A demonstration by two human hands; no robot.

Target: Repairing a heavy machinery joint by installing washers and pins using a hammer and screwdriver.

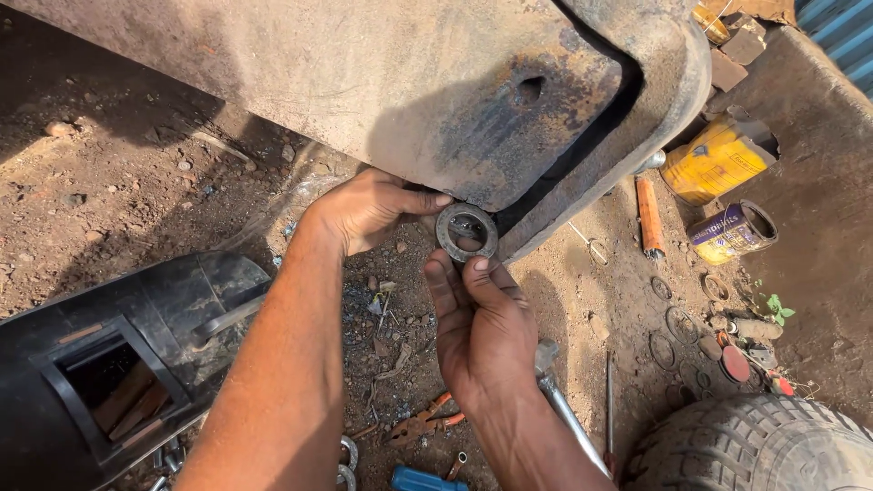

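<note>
Dark metal ring (466, 233) pressed flat against the lower edge of the rusty steel panel (382, 82), just left of the panel's curved bracket (655, 100) and below a small round hole (528, 89) in the steel. Right hand (480, 329) directly under the ring, thumb and forefinger pinching its lower rim, remaining fingers curled loosely. Left hand (368, 211) to the ring's left, reaching up under the panel edge, thumb laid along the steel and touching the ring's upper left side (fingers hidden behind the panel, so grip there impossible to judge). Below the ring on the dirt: orange-handled pliers (420, 422), a blue object (423, 479) at the frame's bottom. Far left of the ring, a black housing (118, 364) with a rectangular opening. Right of the ring: an orange cylinder (649, 216), a yellow can (717, 160) and a smaller tin (733, 233) lying on their sides, several loose rings (680, 324) on the ground, a tyre (755, 445) lower right.
</note>
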